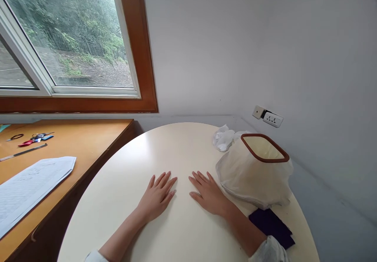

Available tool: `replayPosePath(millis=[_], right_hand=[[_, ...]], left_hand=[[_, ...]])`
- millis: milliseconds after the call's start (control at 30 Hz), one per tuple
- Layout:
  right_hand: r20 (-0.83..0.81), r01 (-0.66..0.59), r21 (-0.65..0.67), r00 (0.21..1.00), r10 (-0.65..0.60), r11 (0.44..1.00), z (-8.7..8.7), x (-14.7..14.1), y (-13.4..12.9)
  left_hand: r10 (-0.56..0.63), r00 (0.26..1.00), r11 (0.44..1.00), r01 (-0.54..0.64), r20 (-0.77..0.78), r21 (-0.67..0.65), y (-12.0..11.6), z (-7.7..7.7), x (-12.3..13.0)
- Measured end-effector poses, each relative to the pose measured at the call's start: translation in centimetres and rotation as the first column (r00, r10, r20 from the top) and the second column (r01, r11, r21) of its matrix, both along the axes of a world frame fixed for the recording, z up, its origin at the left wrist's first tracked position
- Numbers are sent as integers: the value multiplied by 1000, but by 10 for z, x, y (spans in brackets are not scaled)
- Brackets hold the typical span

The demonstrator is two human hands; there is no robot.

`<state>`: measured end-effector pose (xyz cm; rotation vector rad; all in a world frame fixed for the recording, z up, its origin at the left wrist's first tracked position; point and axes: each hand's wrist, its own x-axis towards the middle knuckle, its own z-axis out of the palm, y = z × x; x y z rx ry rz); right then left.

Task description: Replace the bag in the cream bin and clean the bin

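Observation:
My left hand (pixel 156 196) lies palm down on the round cream table (pixel 179 148), its fingers spread and holding nothing. Flat on the same tabletop, my right hand (pixel 209 194) also has its fingers apart, with nothing in them. Just to the right of it stands a trash bin (pixel 250 175) with a brown rim, wrapped in a thin whitish plastic bag. Dark purple cloth pieces (pixel 272 226) lie beside my right forearm, partly hidden by it. Behind the bin sits a crumpled white plastic bag (pixel 224 138).
A wooden desk (pixel 97 136) at the left holds papers (pixel 35 187), scissors (pixel 15 137), several small red, blue and black items (pixel 37 138) and a thin metal strip (pixel 25 152). A window (pixel 76 34) and a wall socket (pixel 273 119) are behind.

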<state>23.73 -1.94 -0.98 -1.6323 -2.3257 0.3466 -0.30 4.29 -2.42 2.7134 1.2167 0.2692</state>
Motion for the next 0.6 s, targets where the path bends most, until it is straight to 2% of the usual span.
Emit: replayPosePath(millis=[100, 167, 267, 333, 467, 600], right_hand=[[-10, 6, 159, 1000, -4, 987, 10, -2, -5], [-17, 28, 291, 1000, -24, 956, 23, -1, -9], [-93, 124, 512, 992, -89, 850, 48, 13, -21], [-152, 199, 612, 979, -134, 765, 65, 31, -31], [-151, 262, 738, 962, -225, 622, 88, 76, -50], [-145, 339, 758, 921, -362, 558, 95, 112, -61]], left_hand=[[43, 990, 999, -41, 136, -18, -1, 4, 0], [122, 958, 991, -103, 260, -83, -2, 9, 0], [234, 890, 966, -167, 391, -198, -4, 17, 2], [251, 861, 960, -163, 443, -228, -7, 21, 4], [251, 825, 955, -124, 507, -271, -12, 26, 8], [285, 800, 943, -135, 528, -305, -14, 28, 8]])
